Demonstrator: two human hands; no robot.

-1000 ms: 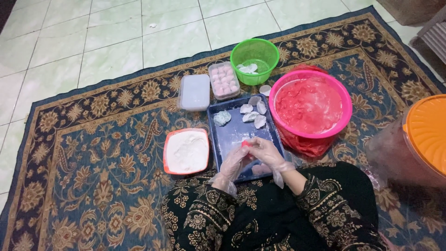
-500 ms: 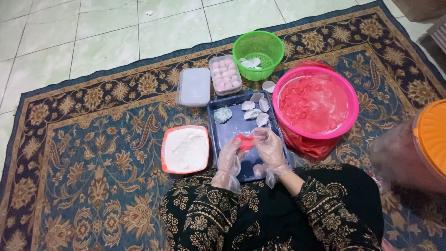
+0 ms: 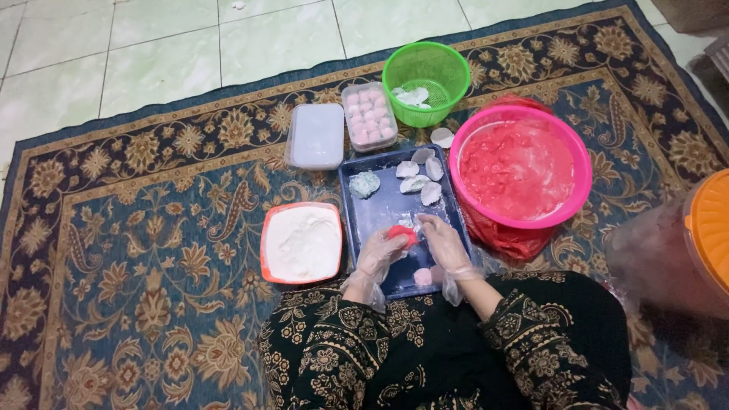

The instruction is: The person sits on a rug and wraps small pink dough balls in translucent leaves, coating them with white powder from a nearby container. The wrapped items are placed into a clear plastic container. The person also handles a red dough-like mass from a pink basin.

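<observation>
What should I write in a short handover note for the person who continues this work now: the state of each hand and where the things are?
Left hand: gloved, holding a red dough piece over the blue tray.
Right hand: gloved, fingers on the same piece.
Done: four white pieces and one greenish piece lie at the tray's far end; a pink ball sits at the near end. A clear box holds pink balls.
Left: red dough remains in the pink basin.
Nearby: white flour in the orange dish, left of the tray.

Pink basin, green basket, blue tray, floral blue carpet.
</observation>
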